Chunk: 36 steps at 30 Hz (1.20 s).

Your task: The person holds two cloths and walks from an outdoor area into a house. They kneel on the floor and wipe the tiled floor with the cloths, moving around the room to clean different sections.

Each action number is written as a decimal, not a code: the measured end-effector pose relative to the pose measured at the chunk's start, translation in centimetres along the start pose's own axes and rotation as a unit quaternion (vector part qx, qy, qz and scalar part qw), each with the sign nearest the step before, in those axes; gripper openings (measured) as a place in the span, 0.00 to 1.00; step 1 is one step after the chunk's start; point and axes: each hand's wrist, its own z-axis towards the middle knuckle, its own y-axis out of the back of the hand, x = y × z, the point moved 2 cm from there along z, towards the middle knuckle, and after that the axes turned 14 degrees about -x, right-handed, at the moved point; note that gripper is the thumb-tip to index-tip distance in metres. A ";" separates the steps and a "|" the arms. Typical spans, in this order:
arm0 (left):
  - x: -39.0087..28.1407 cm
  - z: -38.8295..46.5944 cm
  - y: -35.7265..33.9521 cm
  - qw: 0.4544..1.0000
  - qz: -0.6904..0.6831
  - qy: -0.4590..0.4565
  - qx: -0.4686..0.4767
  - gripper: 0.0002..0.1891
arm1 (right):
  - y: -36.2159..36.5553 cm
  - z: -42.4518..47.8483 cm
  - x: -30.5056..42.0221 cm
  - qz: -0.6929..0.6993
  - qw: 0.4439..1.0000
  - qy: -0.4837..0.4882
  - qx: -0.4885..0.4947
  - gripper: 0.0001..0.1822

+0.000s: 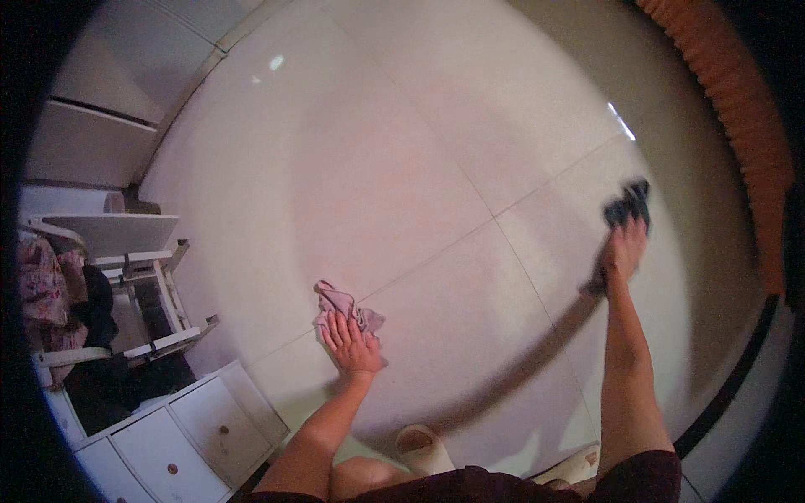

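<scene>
Below me, my left hand presses down on a crumpled pink cloth, which lies on the pale tiled floor. The fingers rest across the near part of the cloth, and its folds stick out past the fingertips. Farther out on the right, my right hand has a bunched dark cloth under its fingers. Both that hand and its cloth are blurred, so the exact grip of the fingers is not clear. The dark cloth is near the right side of the lit floor.
At left stand a white drawer cabinet with round knobs and a white-framed rack with clothes. Pale cabinet fronts line the upper left. An orange-brown pleated curtain hangs along the right. A light slipper is at my feet.
</scene>
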 end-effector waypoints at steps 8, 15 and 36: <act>1.8 -1.9 -1.6 0.997 0.065 -0.030 -0.008 0.29 | 12.6 -23.5 -9.7 -0.096 0.954 -0.266 0.100 0.29; 1.7 -1.0 -3.4 0.992 0.080 -0.053 -0.087 0.29 | 17.1 -17.3 6.9 0.197 0.962 -0.063 0.177 0.25; -34.2 -6.9 4.0 0.838 -0.212 -0.488 0.120 0.35 | 28.3 -41.8 -30.2 -0.333 0.676 -0.638 0.160 0.21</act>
